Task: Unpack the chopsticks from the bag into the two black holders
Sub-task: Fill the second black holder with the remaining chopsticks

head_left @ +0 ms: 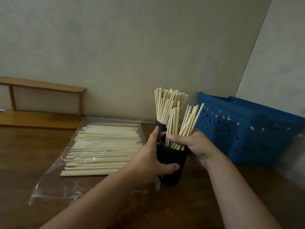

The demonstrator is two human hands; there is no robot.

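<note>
Left hand: the left hand (149, 160) is wrapped around the side of the near holder (173, 164), with the thumb curled across its front and the fingers reaching up along its far side.
Right hand: the right hand (192, 142) is closed around a bundle of chopsticks (183, 128), held just above the rim of the near holder, with the thumb laid across the front of the sticks.
Near holder: a black cup is seen standing upright on the table (214, 204); the lower ends of the held bundle are inside its mouth, and the sticks are fanned out, leaning to the right.
Far holder: a second black holder (160, 125) is placed directly behind the near one, apparently touching it, and is largely hidden by it and by the hands.
Far holder contents: it is packed with upright chopsticks (168, 103), their tops spread slightly.
Bag: a clear plastic bag (54, 184) is laid flat on the table to the left of the holders, its near end crumpled beneath the left forearm.
Remaining chopsticks: a wide layer of loose chopsticks (105, 149) is lying lengthwise in the bag, pointing towards the holders.
Basket: a blue perforated basket (247, 129) is set to the right of the holders, against the wall.
Shelf: a small wooden shelf (41, 103) is placed at the far left, behind the bag.
</note>
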